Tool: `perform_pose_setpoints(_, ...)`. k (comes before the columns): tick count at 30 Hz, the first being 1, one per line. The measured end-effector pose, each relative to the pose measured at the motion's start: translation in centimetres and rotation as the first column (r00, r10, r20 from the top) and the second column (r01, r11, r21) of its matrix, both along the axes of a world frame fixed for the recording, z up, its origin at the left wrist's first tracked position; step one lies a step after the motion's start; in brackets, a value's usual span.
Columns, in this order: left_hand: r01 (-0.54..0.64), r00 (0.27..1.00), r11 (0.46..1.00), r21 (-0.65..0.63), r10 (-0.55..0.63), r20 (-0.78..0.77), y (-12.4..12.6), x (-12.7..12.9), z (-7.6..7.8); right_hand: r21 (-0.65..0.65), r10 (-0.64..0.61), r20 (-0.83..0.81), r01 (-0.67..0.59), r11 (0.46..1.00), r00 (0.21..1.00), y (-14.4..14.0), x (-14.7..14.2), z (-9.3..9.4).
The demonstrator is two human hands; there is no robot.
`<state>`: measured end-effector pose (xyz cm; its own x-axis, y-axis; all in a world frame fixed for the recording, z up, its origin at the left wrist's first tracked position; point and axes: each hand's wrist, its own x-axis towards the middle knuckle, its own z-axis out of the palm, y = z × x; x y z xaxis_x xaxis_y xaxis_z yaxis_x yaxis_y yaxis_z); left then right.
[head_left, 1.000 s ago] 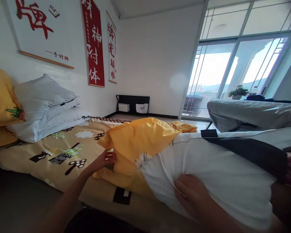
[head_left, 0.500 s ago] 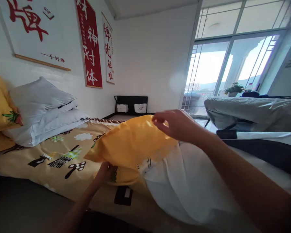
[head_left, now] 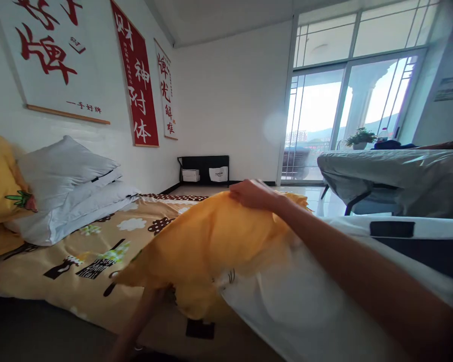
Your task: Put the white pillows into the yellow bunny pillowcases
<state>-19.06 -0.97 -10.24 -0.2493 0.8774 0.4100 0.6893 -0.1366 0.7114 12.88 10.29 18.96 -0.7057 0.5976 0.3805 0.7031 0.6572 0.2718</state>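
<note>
Head view shows my right hand [head_left: 251,193] pinching the top edge of the yellow cloth pillowcase [head_left: 207,246] over the white pillow [head_left: 305,301] at the bed's [head_left: 60,271] near edge, while my left hand [head_left: 156,296], gripping underneath, keeps its mouth spread.

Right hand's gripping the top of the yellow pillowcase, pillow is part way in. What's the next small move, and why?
Probably draw the yellow pillowcase a little further over the white pillow. The right hand pinches its upper edge and the left hand is under its lower corner, mostly hidden, while much of the pillow lies bare outside the opening, where the fabric is bunched.
</note>
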Motion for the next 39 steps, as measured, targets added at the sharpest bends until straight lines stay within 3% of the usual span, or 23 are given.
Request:
perform_pose_setpoints(5,-0.018,0.995,0.988,0.151,0.032,-0.090,0.8,-0.5,5.5,0.215,-0.220,-0.039,0.223,0.951,0.975,0.2,4.4,3.3)
perform_pose_setpoints(9,-0.131,0.984,0.970,0.205,0.153,-0.096,2.8,-0.5,9.0,0.265,-0.265,-0.159,0.299,0.917,0.951,0.7,5.4,3.3)
perform_pose_setpoints(11,-0.182,0.976,0.965,0.188,0.200,-0.081,4.0,0.4,9.0,0.184,-0.276,-0.106,0.291,0.939,0.955,1.0,5.1,1.8)
perform_pose_setpoints(13,-0.284,0.954,0.938,0.198,0.298,-0.045,4.3,2.1,7.8,0.082,-0.264,0.020,0.261,0.962,0.964,1.5,4.6,-0.3)
perform_pose_setpoints(16,-0.434,0.872,0.801,0.413,0.488,-0.030,2.5,5.7,5.2,0.010,-0.244,0.070,0.244,0.970,0.967,2.7,4.0,-3.1)
perform_pose_setpoints(17,-0.372,0.869,0.769,0.520,0.486,-0.097,1.5,7.1,4.6,0.003,-0.250,0.042,0.250,0.968,0.967,3.1,3.9,-3.7)
perform_pose_setpoints(19,-0.003,0.870,0.774,0.633,0.313,-0.380,-0.3,10.4,4.8,0.002,-0.269,-0.018,0.269,0.963,0.963,3.7,3.6,-4.1)
perform_pose_setpoints(21,0.272,0.794,0.782,0.561,0.147,-0.589,-1.1,14.0,6.5,0.017,-0.273,-0.054,0.274,0.962,0.961,3.7,3.0,-3.7)
perform_pose_setpoints(22,0.301,0.777,0.779,0.550,0.134,-0.615,-1.0,15.7,7.8,0.029,-0.266,-0.062,0.268,0.963,0.962,3.5,2.6,-3.4)
perform_pose_setpoints(26,0.169,0.785,0.877,0.449,0.156,-0.600,2.2,20.3,12.4,0.082,-0.186,0.005,0.185,0.979,0.983,1.1,1.5,-2.2)
perform_pose_setpoints(29,0.185,0.781,0.940,0.286,0.036,-0.623,4.6,20.5,13.2,0.030,-0.102,0.120,0.099,0.995,0.988,-1.2,3.6,-2.8)
perform_pose_setpoints(32,0.159,0.812,0.971,0.179,-0.025,-0.583,5.5,19.1,12.8,0.045,-0.052,0.074,0.048,0.998,0.996,-3.0,8.8,-5.0)
perform_pose_setpoints(36,0.098,0.908,0.987,0.131,-0.034,-0.418,5.2,18.6,13.5,0.065,-0.240,-0.024,0.241,0.968,0.970,-3.6,14.8,-8.5)
perform_pose_setpoints(39,0.116,0.921,0.983,0.141,-0.054,-0.385,5.1,19.9,15.4,-0.048,-0.341,-0.001,0.341,0.939,0.940,-3.6,14.3,-10.5)
